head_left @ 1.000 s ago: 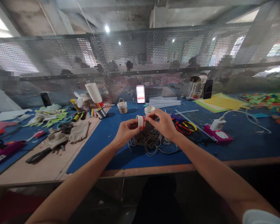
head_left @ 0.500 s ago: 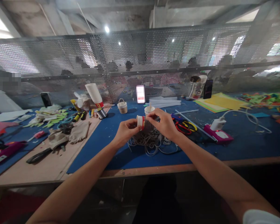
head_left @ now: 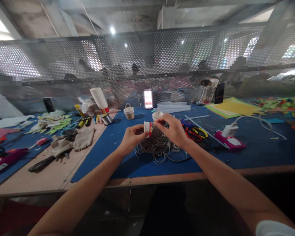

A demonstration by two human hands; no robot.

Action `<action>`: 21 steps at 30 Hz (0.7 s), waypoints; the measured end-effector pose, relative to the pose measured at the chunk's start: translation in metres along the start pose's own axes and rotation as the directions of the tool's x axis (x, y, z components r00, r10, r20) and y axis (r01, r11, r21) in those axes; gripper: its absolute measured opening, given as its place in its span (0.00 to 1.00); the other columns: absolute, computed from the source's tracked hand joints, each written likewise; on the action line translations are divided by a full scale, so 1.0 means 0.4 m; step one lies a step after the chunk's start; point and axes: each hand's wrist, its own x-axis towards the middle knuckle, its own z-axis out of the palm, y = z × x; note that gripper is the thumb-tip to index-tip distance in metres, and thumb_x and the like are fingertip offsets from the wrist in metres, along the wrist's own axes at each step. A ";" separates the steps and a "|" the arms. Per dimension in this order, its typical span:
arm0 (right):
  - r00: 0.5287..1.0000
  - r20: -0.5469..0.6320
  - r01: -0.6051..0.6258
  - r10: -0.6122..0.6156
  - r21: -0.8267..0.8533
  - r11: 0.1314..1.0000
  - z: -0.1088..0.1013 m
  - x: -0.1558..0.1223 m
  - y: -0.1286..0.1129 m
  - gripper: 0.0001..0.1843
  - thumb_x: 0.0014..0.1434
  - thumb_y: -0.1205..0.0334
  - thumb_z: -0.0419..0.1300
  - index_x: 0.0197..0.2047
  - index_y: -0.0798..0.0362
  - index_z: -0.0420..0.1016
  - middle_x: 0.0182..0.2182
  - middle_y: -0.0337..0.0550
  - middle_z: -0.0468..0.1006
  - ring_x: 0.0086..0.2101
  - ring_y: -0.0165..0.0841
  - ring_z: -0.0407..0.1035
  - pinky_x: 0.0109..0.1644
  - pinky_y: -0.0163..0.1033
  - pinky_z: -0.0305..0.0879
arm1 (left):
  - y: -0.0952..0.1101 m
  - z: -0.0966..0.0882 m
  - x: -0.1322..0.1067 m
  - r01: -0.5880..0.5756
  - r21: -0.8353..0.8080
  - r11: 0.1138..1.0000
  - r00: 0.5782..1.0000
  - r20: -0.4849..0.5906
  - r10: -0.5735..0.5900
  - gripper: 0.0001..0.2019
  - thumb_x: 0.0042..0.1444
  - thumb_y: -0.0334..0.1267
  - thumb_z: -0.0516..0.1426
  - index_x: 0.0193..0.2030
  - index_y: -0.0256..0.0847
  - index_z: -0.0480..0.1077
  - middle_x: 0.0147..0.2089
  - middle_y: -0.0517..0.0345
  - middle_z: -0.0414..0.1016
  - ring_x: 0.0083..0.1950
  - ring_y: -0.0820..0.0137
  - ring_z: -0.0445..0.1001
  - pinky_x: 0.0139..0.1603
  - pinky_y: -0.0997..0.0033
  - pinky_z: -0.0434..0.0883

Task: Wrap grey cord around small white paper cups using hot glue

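Scarcely shifted since earlier, left hand (head_left: 132, 138) curled round paper cup (head_left: 147, 128), right hand (head_left: 174, 130) arched, pinching beside it, hold unclear

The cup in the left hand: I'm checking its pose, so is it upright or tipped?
Tipped: the cup lies sideways in the left hand, its white end facing left and red band right.

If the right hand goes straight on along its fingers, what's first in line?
Most likely the small paper cup held in the left hand: the right hand points at its red-banded end from close by, though depth and contact are unclear here.
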 end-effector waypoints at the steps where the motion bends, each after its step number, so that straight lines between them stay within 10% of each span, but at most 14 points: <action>1: 1.000 -0.001 -0.005 0.005 -0.006 1.000 0.000 0.000 0.001 0.03 0.65 0.61 0.60 0.39 0.48 0.74 0.36 0.40 0.77 0.38 0.33 0.72 0.48 0.43 0.65 | 0.000 0.001 0.000 0.002 -0.004 1.000 1.000 0.004 -0.002 0.17 0.47 0.40 0.69 0.43 0.36 0.79 0.40 0.53 0.83 0.37 0.69 0.78 0.44 0.69 0.73; 21: 1.000 0.018 -0.019 0.020 -0.055 0.998 0.000 0.000 0.006 0.03 0.64 0.61 0.61 0.38 0.49 0.75 0.35 0.40 0.77 0.37 0.33 0.71 0.46 0.41 0.64 | 0.011 0.006 -0.004 0.011 0.006 1.000 1.000 0.026 -0.011 0.16 0.44 0.38 0.70 0.40 0.35 0.79 0.36 0.54 0.82 0.34 0.69 0.77 0.40 0.70 0.72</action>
